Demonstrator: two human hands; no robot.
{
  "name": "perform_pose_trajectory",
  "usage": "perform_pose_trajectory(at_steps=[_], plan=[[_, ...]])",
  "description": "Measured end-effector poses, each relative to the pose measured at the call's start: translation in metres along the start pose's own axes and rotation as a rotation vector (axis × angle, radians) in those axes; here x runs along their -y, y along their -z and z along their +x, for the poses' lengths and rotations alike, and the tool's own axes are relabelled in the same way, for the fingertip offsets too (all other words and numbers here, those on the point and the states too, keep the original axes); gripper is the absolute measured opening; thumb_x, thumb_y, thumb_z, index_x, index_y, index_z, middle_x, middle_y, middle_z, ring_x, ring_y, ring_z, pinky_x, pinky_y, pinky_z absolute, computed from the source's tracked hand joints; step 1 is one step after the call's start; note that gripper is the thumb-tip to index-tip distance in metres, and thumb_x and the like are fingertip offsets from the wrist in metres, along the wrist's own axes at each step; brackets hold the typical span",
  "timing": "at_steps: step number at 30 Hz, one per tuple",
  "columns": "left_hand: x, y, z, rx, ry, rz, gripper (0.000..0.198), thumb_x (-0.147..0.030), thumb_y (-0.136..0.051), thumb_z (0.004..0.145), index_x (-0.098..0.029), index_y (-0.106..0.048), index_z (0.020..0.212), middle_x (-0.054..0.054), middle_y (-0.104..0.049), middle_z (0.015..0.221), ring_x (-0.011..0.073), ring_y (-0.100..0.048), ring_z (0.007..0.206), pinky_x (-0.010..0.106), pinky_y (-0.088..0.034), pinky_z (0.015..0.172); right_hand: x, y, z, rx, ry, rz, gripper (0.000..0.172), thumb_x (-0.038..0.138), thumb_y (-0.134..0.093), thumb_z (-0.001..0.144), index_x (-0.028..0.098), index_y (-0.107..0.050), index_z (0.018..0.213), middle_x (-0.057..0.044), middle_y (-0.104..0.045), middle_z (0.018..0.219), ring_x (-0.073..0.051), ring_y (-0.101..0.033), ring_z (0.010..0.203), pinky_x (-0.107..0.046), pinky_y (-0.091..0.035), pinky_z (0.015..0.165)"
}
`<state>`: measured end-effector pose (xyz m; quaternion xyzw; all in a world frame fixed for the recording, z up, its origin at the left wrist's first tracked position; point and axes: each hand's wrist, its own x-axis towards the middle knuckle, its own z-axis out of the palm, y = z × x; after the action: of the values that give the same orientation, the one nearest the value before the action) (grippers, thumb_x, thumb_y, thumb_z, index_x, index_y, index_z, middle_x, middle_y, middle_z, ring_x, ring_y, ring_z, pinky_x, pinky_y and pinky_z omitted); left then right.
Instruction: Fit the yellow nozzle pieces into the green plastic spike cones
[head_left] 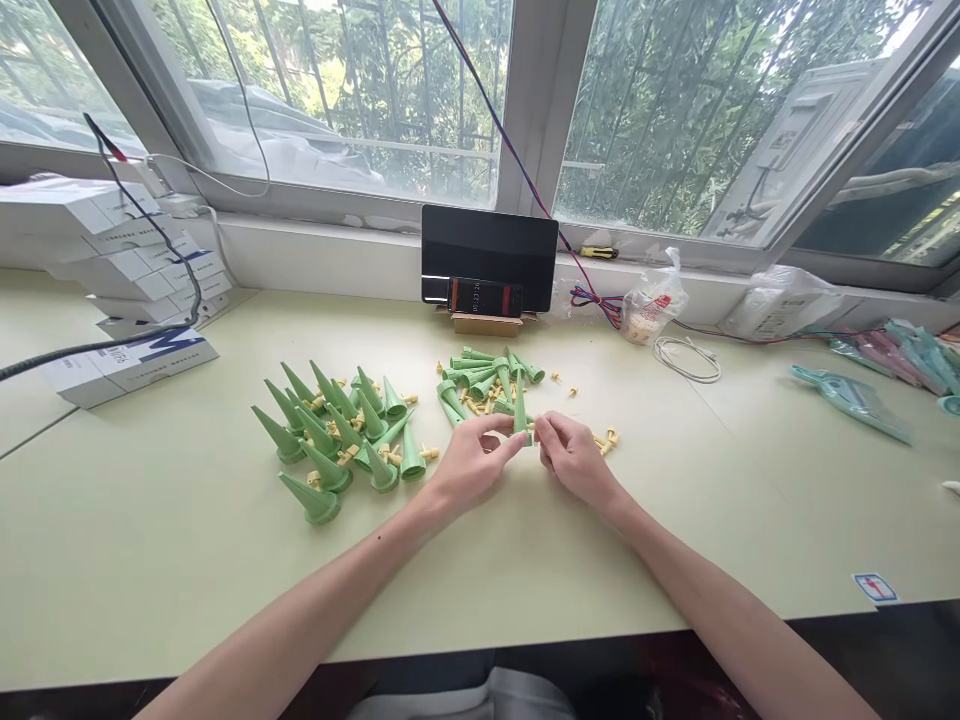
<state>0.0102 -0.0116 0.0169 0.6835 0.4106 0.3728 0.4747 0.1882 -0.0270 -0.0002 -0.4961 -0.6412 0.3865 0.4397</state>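
My left hand (476,455) is closed around a green plastic plant watering spike (520,412), its tip pointing up. Close against the spike's side, my right hand (574,455) pinches a small yellow valve, mostly hidden by the fingers. To the left stand several green spikes (321,472) with yellow valves (347,455) fitted in their sides. Beyond my hands lies a pile of green spikes (480,375) without visible valves, mixed with loose yellow valves (480,407). More yellow valves (611,438) lie just right of my right hand.
A phone (486,298) leans on a tablet (487,240) in a cardboard stand (486,324) at the back. White boxes (135,250) are stacked at the left. A plastic bag (652,305), a coiled cable (686,362) and teal packets (851,400) lie on the right side of the table (720,520).
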Motion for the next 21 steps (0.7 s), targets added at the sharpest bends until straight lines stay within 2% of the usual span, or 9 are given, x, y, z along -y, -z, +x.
perform_pose_trajectory(at_steps=[6,13,17,21], plan=[[0.002,0.000,-0.002,0.029,0.003,-0.023,0.035,-0.047,-0.061,0.086,-0.015,-0.071,0.096,0.004,-0.067,0.082,0.0073,-0.048,0.049,0.020,-0.041,0.044,-0.002,0.001,-0.001,-0.020,0.062,-0.076,0.045,0.052,-0.041,0.099,0.021,-0.042,0.066,0.005,-0.042,0.053,-0.011,-0.036,0.050,-0.025,-0.033,0.052],[-0.002,0.000,-0.004,0.041,0.003,-0.048,0.037,-0.046,-0.062,0.086,-0.013,-0.071,0.100,-0.002,-0.054,0.057,0.0076,-0.041,0.045,0.019,-0.035,0.041,-0.003,-0.001,-0.002,-0.026,0.020,0.028,0.048,0.052,-0.046,0.097,0.021,-0.041,0.061,0.005,-0.039,0.049,-0.010,-0.034,0.045,-0.026,-0.030,0.047],[0.000,-0.002,-0.004,0.001,-0.037,-0.017,0.035,-0.044,-0.063,0.085,-0.013,-0.072,0.098,-0.001,-0.053,0.059,0.0074,-0.037,0.047,0.019,-0.031,0.041,-0.004,-0.003,-0.003,-0.019,-0.072,0.136,0.050,0.057,-0.050,0.093,0.021,-0.041,0.060,0.006,-0.034,0.047,-0.008,-0.027,0.040,-0.025,-0.023,0.040],[0.008,-0.003,-0.002,-0.040,-0.118,0.098,0.030,-0.042,-0.062,0.087,-0.015,-0.073,0.094,0.000,-0.057,0.070,0.0081,-0.037,0.053,0.021,-0.034,0.048,-0.002,-0.004,-0.003,0.000,-0.155,0.268,0.051,0.058,-0.055,0.090,0.021,-0.039,0.060,0.008,-0.027,0.048,-0.006,-0.022,0.038,-0.023,-0.017,0.035]])
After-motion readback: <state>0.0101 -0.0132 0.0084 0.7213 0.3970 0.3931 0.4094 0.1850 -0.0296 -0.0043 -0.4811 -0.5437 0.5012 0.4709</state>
